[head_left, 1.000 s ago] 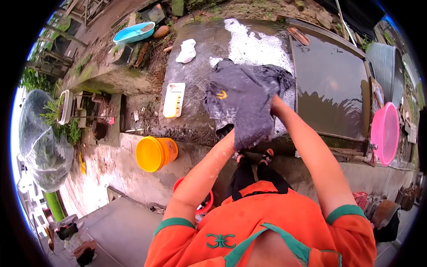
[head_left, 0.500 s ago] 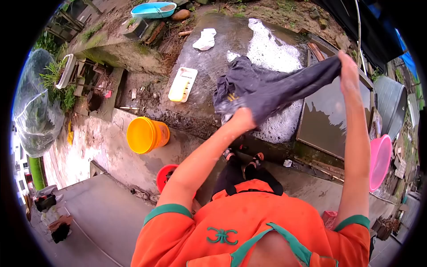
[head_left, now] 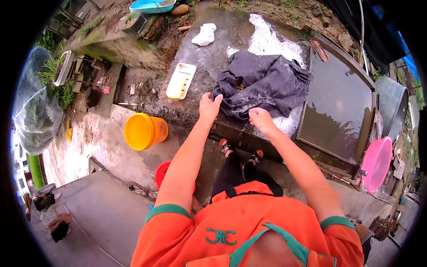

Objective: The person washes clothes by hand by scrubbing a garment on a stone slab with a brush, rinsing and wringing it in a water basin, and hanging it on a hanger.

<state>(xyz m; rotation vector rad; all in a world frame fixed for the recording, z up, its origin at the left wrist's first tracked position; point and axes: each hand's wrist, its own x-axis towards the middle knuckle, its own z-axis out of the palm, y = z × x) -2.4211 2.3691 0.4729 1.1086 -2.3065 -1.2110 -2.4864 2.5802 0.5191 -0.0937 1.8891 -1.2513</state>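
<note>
A wet, dark garment (head_left: 267,82) lies bunched on the concrete slab, with suds on its fabric and a small yellowish mark near its middle. At its left edge is my left hand (head_left: 209,108), thumb and fingers apart, the thumb by the cloth. My right hand (head_left: 261,120) is at the near edge, its fingers curled in against the fabric; the fingertips are partly hidden. White foam (head_left: 275,42) spreads over the slab behind the garment and shows under its near right side. Left of the garment sits a white tray (head_left: 181,81) with something yellow in it.
A white cloth (head_left: 204,34) lies on the slab (head_left: 191,53). To the right is a water-filled basin (head_left: 333,107) with a raised rim. A yellow bucket (head_left: 144,132) and a red container (head_left: 162,173) stand at left; a pink basin (head_left: 377,164) leans at right.
The garment, earlier stretched up to the right between both hands, now lies bunched on the slab. My right hand has come down and left; my left hand has shifted left and opened.
</note>
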